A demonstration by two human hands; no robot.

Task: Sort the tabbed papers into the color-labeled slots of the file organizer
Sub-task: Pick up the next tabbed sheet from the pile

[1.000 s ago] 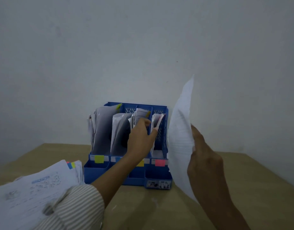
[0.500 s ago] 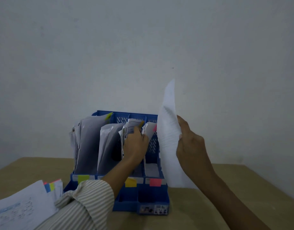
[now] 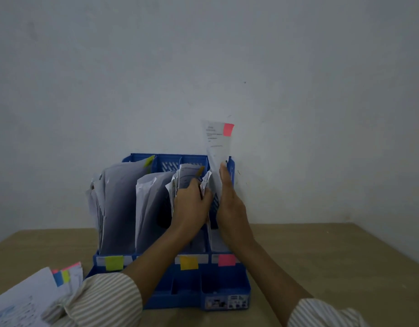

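Observation:
A blue file organizer (image 3: pixel 227 291) stands against the wall, its slots labelled green (image 3: pixel 114 262), yellow (image 3: pixel 189 262) and pink (image 3: pixel 226 260); a further label is hidden behind my left arm. My right hand (image 3: pixel 229 204) holds a white sheet with a pink tab (image 3: pixel 218 147) upright, its lower part inside the rightmost, pink-labelled slot. My left hand (image 3: pixel 192 201) grips the papers in the yellow-labelled slot (image 3: pixel 187 175) and pushes them left. A stack of tabbed papers (image 3: pixel 33 296) lies at the lower left.
The organizer sits on a wooden table (image 3: pixel 321 260) with a grey wall (image 3: pixel 203 67) directly behind it. The slots further left hold curled sheets (image 3: pixel 123 204). A low front tray of the organizer has small compartments (image 3: pixel 187 289).
My right hand brought the pink-tabbed sheet leftward from beside the organizer into the pink slot. My left hand stayed on the papers in the yellow slot. The camera tilted and moved closer.

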